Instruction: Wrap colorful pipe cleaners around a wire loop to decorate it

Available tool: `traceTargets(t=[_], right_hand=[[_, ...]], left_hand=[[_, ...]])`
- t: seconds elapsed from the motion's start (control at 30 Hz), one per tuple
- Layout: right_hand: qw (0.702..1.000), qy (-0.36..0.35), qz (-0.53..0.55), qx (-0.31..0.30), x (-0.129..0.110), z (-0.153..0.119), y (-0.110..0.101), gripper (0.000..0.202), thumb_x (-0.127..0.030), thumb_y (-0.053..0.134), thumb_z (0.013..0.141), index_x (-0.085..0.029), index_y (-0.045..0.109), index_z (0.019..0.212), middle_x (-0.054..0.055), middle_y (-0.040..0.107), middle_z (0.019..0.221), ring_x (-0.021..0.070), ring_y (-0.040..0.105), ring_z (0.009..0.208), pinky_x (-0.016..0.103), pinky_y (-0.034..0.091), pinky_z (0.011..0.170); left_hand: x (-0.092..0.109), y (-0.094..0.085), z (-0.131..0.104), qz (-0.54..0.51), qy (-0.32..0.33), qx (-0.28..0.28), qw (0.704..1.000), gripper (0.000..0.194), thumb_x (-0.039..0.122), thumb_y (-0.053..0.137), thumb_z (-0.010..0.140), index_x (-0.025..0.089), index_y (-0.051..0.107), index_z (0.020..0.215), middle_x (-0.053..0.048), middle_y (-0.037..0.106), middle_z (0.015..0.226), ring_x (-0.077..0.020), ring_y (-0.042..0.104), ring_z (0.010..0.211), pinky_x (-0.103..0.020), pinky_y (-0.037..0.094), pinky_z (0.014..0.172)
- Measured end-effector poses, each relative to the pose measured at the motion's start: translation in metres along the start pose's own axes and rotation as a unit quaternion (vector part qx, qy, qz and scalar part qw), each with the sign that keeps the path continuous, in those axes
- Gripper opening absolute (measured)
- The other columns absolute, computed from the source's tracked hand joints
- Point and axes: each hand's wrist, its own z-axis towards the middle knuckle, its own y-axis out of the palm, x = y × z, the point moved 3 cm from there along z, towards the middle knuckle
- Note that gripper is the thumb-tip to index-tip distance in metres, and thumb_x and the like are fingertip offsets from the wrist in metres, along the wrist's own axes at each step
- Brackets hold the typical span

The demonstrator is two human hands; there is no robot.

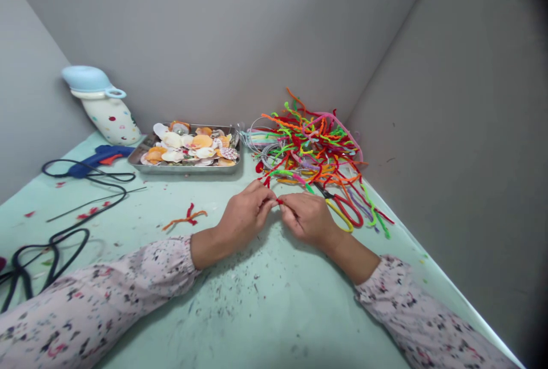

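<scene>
Both my hands meet over the middle of the table, fingers closed in a pinch. Between the fingertips of my left hand (244, 216) and my right hand (309, 217) shows a short bit of red pipe cleaner (279, 201). Most of it is hidden by the fingers. More red fuzzy ends (267, 181) stick up just behind my left fingers; whether they belong to the same piece I cannot tell. Scissors (359, 223) with red and yellow handles lie beside my right hand. A small twisted orange and red pipe cleaner piece (185, 220) rests left of my left hand.
A tangled pile of colourful pipe cleaners (317, 140) lies at the back right. At the back left are a metal tray (188, 169) of seashells, a blue glue gun (88, 164) with a looping black cord (64, 237), and a white bottle (112, 120). Grey walls surround the table.
</scene>
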Motion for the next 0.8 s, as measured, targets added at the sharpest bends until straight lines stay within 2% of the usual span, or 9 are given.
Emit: traceTargets(t=[0.27,0.53,0.8], right_hand=[[1.0,0.001,-0.026,0.008,0.0008,-0.0001,0.0035,0.016,-0.017,0.046,0.081,-0.018,0.057,0.069,0.0,0.058,0.06,0.0134,0.053,0.06,0.027,0.036,0.063],[0.999,-0.001,-0.015,0.035,0.0021,-0.0006,0.002,0.015,-0.016,0.046,0.081,-0.018,0.057,0.072,0.001,0.06,0.064,0.0143,0.056,0.063,0.027,0.037,0.065],[0.998,0.005,-0.021,0.066,0.0007,0.0004,-0.002,0.015,-0.015,0.046,0.081,-0.018,0.058,0.073,0.001,0.058,0.062,0.0142,0.053,0.06,0.027,0.038,0.064]], left_hand=[[-0.0002,0.0014,-0.0001,-0.001,-0.003,-0.003,1.0,0.011,0.022,0.051,0.085,0.018,0.06,0.089,-0.003,0.055,0.087,-0.0136,0.053,0.074,-0.026,0.043,0.066],[-0.0038,0.0027,-0.0018,0.019,-0.002,0.017,1.0,0.028,0.017,0.052,0.084,0.021,0.057,0.111,-0.003,0.056,0.092,-0.0119,0.053,0.071,-0.024,0.043,0.064],[0.0012,-0.0042,-0.0017,0.029,0.012,0.068,0.997,0.012,0.023,0.051,0.087,0.021,0.06,0.095,-0.003,0.052,0.091,-0.0127,0.053,0.077,-0.022,0.042,0.063]])
